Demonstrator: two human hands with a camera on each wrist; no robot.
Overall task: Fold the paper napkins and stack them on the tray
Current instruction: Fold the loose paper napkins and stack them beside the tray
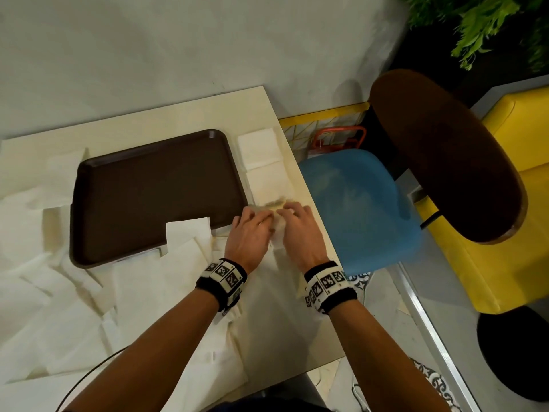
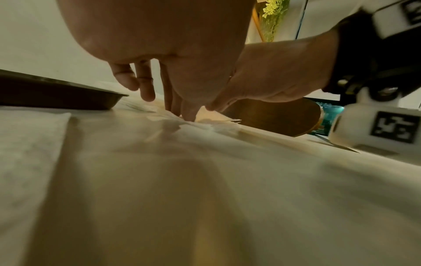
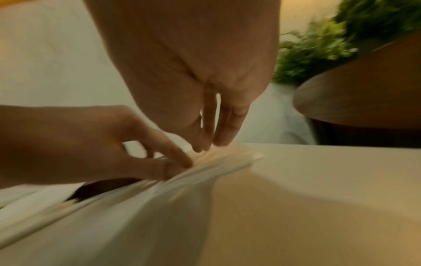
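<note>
The brown tray (image 1: pixel 148 197) lies on the table with nothing inside it; one white napkin (image 1: pixel 188 233) overlaps its near edge. Just right of the tray's near corner, my left hand (image 1: pixel 261 218) and right hand (image 1: pixel 289 212) meet, fingertips down on the far edge of a napkin (image 1: pixel 276 242). In the right wrist view the right hand (image 3: pixel 205 145) pinches that napkin (image 3: pixel 182 198), whose edge is raised and blurred. The left hand (image 2: pixel 187 111) pinches the same edge beside it. Two folded napkins (image 1: pixel 258 147) (image 1: pixel 269 179) lie in a row right of the tray.
Several loose unfolded napkins (image 1: pixel 44 292) cover the table to the left and front of the tray. The table's right edge (image 1: pixel 315 203) runs close to my right hand. Beyond it stand a blue chair (image 1: pixel 356 203), a dark brown chair back (image 1: pixel 445 156) and a yellow seat (image 1: pixel 520 203).
</note>
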